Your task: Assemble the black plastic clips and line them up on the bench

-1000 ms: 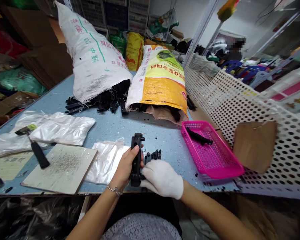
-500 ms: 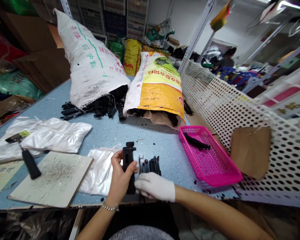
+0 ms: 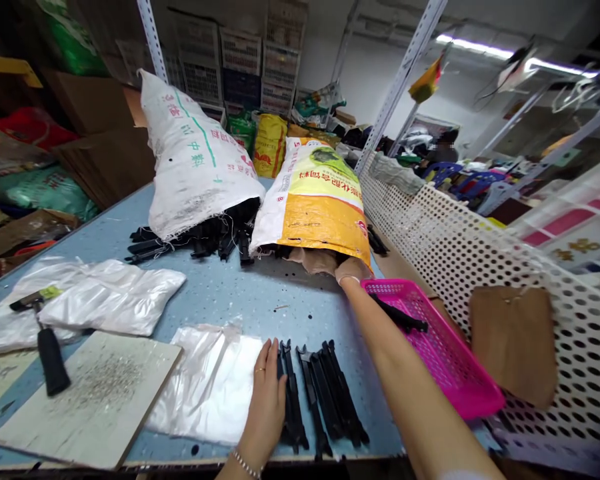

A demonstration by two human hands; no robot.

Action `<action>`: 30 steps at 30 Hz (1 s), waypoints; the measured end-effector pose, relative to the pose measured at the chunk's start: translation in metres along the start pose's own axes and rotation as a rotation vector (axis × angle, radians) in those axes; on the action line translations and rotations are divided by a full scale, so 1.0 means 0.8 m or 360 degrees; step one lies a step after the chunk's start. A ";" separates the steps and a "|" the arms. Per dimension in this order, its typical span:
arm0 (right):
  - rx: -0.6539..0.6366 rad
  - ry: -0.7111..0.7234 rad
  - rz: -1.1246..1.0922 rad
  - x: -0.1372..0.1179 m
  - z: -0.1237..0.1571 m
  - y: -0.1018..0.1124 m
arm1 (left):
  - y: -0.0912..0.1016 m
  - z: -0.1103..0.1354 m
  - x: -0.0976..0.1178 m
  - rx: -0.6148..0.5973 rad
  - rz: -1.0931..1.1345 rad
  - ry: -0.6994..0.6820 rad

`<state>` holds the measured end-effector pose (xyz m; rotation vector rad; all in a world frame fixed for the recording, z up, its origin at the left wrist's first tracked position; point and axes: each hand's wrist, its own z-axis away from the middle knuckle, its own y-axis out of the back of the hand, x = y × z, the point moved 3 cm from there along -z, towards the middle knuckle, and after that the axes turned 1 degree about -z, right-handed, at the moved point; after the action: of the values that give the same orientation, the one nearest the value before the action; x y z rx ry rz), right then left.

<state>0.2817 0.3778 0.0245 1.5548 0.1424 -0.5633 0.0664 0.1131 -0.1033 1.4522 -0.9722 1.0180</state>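
Long black plastic strips [image 3: 320,393] side by side, flat at the blue table's [image 3: 220,293] near edge

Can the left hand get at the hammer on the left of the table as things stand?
Probably yes. The left hand lies flat beside the black plastic strips, holding nothing, and only a flat clear bag and board lie before the hammer.
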 end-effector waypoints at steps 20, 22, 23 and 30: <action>-0.1458 0.0319 -0.1534 -0.009 0.307 -0.075 | 0.081 -0.051 0.103 -0.0243 0.0967 0.0316; -0.0956 0.0495 -0.1410 -0.020 0.289 -0.051 | 0.093 -0.044 0.108 -0.0126 0.0537 0.0300; -0.0840 0.0571 -0.1379 -0.027 0.283 -0.042 | 0.096 -0.042 0.112 -0.0158 0.0434 0.0267; -0.0919 0.0538 -0.1558 -0.063 0.269 -0.048 | 0.091 -0.026 0.121 -0.0512 0.0403 0.0159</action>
<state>0.1657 0.1862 0.0198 0.9195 1.2562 -0.8998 0.0248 0.1219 0.0124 1.0226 -1.2062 1.0483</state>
